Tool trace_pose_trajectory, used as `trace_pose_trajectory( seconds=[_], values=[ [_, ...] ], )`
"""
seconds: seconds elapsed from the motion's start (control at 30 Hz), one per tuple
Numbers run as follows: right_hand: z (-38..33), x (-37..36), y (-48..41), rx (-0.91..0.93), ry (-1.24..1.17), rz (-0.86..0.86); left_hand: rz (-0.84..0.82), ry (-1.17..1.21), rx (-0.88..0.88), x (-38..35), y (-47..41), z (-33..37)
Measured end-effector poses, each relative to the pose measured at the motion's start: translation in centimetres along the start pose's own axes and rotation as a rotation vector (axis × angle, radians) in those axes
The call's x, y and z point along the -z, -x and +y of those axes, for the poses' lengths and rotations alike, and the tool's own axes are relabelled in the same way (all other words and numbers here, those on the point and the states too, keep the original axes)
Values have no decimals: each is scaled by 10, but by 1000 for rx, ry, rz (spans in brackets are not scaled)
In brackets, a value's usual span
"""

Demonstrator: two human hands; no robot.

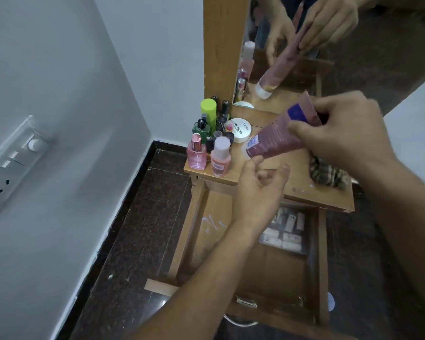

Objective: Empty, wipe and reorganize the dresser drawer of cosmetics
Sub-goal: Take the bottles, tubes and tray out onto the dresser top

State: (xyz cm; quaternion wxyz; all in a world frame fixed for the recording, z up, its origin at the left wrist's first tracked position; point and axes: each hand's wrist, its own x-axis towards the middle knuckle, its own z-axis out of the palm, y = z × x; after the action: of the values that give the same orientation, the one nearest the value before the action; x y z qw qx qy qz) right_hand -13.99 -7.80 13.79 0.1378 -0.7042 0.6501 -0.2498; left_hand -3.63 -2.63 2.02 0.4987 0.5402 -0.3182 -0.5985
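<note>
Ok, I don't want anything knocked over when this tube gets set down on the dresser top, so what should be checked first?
1. Grip on tube: ok, right hand grips its crimped end.
2. Left hand free: ok, open under the tube's lower end, holding nothing.
3. Landing spot on dresser top: ok, bare wood between bottles and cloth.
4. Clearance: not ok, pink bottle stands close to the tube's lower end.
5. Cap tight: cannot tell, blurred.
6. Drawer emptied: not ok, a packet lies inside.

Pink tube (272,141) tilted above dresser top (292,177); drawer (275,273) open, blurred sachets (285,231), perhaps, at back-right corner.
</note>
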Motion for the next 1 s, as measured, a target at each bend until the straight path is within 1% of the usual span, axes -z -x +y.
trace_pose_trajectory(
  seconds=[0.13, 0.33, 0.47, 0.67, 0.9, 1.0],
  values=[
    [-15, -10, -35, 51, 110, -69, 2, -80, 7, 3, -3, -2],
    [-34, -24, -56, 80, 218, -161, 13, -173, -3, 16, 0, -13],
    [-38, -25, -65, 36, 225, -174, 0, -224, -15, 24, 4, -20],
    [-45, -28, -64, -84, 171, -164, -9, -209, -17, 32, 3, -30],
    [-57, -23, -74, -184, 132, -155, -11, -214, -14, 36, 4, -32],
    [-63, -23, -74, -219, 121, -178, -4, -221, -13, 36, 5, -32]
  ],
)
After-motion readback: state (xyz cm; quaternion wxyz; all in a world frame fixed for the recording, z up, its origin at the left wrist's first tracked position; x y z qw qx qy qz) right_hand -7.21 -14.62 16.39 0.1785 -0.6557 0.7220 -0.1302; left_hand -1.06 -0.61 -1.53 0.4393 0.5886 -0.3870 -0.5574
